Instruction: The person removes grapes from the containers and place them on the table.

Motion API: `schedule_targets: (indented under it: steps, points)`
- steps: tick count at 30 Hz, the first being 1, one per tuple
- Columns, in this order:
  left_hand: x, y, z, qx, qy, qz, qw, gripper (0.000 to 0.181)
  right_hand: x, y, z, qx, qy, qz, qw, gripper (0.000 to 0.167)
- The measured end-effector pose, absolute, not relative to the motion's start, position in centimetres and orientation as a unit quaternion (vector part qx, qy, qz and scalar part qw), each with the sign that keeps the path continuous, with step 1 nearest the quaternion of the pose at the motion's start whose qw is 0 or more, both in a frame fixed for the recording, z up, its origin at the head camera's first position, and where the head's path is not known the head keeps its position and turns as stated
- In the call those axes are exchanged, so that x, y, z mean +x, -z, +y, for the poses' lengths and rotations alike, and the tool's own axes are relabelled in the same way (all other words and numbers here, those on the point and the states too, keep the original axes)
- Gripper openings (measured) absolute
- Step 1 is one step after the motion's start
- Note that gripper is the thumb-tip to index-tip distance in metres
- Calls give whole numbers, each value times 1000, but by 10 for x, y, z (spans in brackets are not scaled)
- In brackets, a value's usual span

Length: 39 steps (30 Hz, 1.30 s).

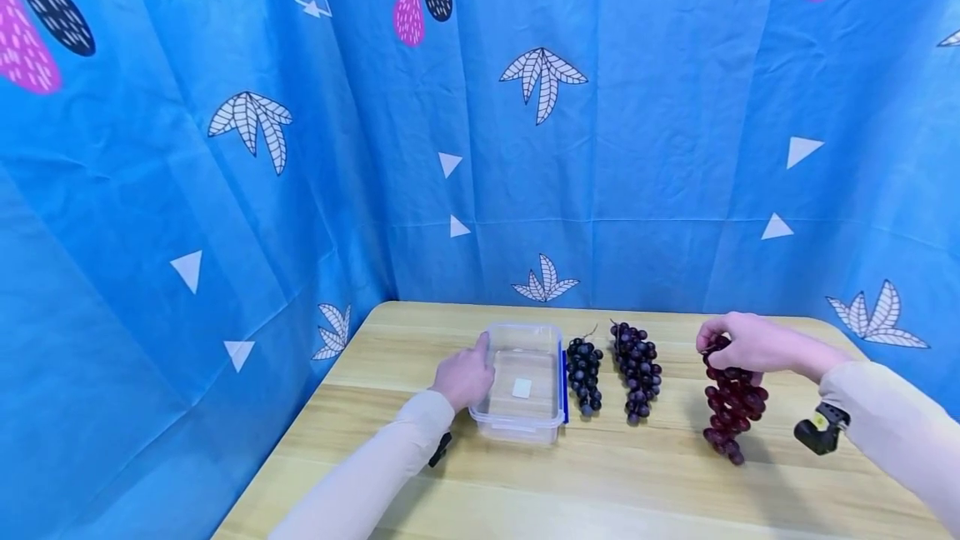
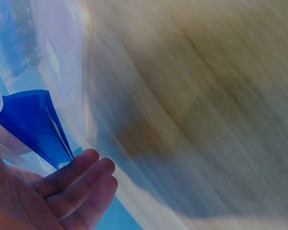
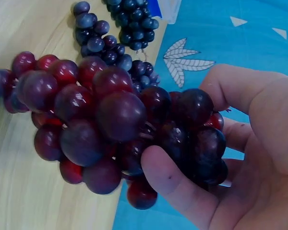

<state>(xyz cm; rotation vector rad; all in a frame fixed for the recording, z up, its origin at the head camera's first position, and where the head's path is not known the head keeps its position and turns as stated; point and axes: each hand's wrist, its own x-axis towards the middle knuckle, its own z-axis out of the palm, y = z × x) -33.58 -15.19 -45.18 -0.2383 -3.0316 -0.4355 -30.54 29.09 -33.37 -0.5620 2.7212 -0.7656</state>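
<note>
My right hand [image 1: 738, 344] pinches a bunch of dark red grapes [image 1: 733, 411] near its stem end, and the bunch hangs down over the table's right side. In the right wrist view the thumb [image 3: 180, 184] presses one side of those grapes. My left hand [image 1: 465, 375] holds the left rim of a clear plastic container [image 1: 517, 432], lidless on top. From the left wrist, a blue latch flap [image 2: 36, 122] hides part of that hand, while several fingers [image 2: 81, 184] extend beside it. Inside the container lies a small white square [image 1: 522, 388].
Right of the container lie a black grape bunch [image 1: 585, 377] and a dark purple grape bunch [image 1: 637, 373]. Another blue latch [image 1: 565, 386] hangs on the container's right side. A blue patterned curtain [image 1: 645, 190] borders the wooden table [image 1: 600, 482] behind and at left.
</note>
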Motion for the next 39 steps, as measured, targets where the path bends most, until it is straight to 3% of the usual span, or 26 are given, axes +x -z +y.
schedule_targets:
  steps: [9, 19, 24, 39]
  points:
    - [-333, 447, -151, -80, 156, -984, 31, 65, -332, 354, 290, -195, 248, 946, 72, 20]
    - [-334, 447, -150, -78, 148, -985, 30, 65, -357, 368, 285, -179, 252, 949, 59, 24]
    - [-333, 449, -151, -76, 148, -986, 33, 65, -367, 375, 279, -194, 229, 953, 27, 22]
    - [-335, 451, -151, -75, 138, -987, 39, 65, -393, 395, 282, -175, 258, 948, 60, 32]
